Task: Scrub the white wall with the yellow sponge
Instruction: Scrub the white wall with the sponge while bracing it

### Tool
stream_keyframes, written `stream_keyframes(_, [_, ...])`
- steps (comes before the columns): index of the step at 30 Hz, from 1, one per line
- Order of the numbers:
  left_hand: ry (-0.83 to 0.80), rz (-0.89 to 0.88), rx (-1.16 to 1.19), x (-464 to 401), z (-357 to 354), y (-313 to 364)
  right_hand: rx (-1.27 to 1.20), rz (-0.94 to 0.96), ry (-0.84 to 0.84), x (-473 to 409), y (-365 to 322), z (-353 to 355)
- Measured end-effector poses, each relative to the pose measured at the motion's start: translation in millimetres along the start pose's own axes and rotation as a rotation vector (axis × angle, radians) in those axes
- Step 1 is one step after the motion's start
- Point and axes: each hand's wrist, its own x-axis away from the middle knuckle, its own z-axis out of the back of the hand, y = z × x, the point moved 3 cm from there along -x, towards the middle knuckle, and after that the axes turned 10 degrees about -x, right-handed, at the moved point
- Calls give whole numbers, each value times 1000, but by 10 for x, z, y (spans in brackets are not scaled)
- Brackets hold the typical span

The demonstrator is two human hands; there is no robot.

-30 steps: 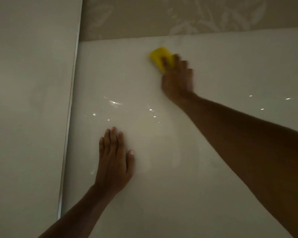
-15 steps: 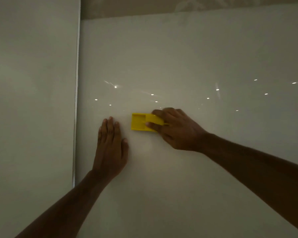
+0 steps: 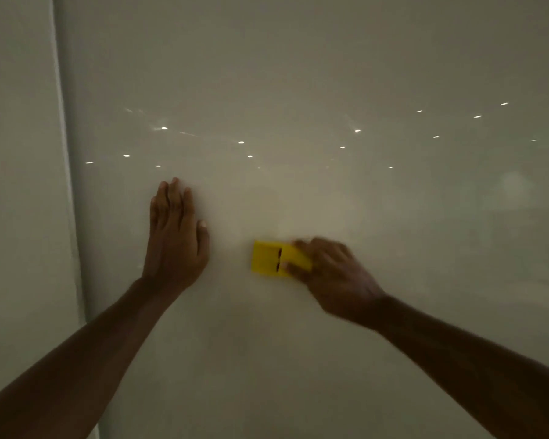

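The glossy white wall (image 3: 330,74) fills the head view and reflects small points of light. My right hand (image 3: 333,274) presses the yellow sponge (image 3: 267,258) flat against the wall, fingers over its right half; the left half shows. My left hand (image 3: 175,236) lies flat on the wall with fingers together and pointing up, a short gap to the left of the sponge. Both forearms reach in from the bottom corners.
A pale vertical trim strip (image 3: 67,185) runs down the left side and separates this panel from another light panel (image 3: 16,185). The room is dim.
My right hand has swept the sponge from high on the wall down to beside my left hand, then slightly right. The camera tilted down, so the patterned band above left the view.
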Motion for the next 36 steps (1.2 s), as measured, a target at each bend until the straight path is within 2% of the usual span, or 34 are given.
stream_keyframes(2, [7,-18,8,-86,-32,168,15,66,-123,276,101,-3])
stream_keyframes(3, [10,-32,11,-131,-50,262,34,52,-121,346,265,61])
stream_keyframes(5, [23,-57,20,-213,-80,442,57,-82,2,426,701,285])
stream_keyframes(9, [20,-95,24,-340,-123,785,81,-665,342,889,1631,895])
stream_keyframes(11, [13,-102,23,-398,-155,948,101,-952,456,1169,1806,1010])
stream_keyframes(12, [6,-99,22,-412,-168,990,107,-1038,490,1231,1784,994])
stream_keyframes(13, [2,-102,14,-436,-193,1065,117,-1067,505,1289,1742,968])
stream_keyframes(15, [6,-109,-1,-482,-256,1222,121,-954,453,1375,1568,874])
stream_keyframes(17, [17,-107,-22,-551,-322,1393,100,-679,299,1502,1315,706])
stream_keyframes(20, [48,-76,-60,-660,-396,1614,60,-221,-16,1758,1023,502])
stream_keyframes(22, [73,-53,-76,-708,-435,1708,67,-89,-104,1863,1166,564])
stream_keyframes(24, [102,-46,-83,-743,-465,1775,95,-191,-7,1957,1498,733])
stream_keyframes(28, [119,-53,-111,-780,-500,1839,144,-926,395,2392,2295,1220])
stream_keyframes(31, [129,-41,-126,-782,-537,1841,106,-1340,564,2473,2663,1402])
stream_keyframes(33, [143,-45,-131,-783,-558,1827,80,-1409,595,2261,2787,1452])
stream_keyframes(34, [145,-46,-132,-782,-564,1812,75,-1370,588,2090,2790,1461])
stream_keyframes(36, [147,-46,-131,-789,-588,1807,66,-1143,530,1704,2685,1427])
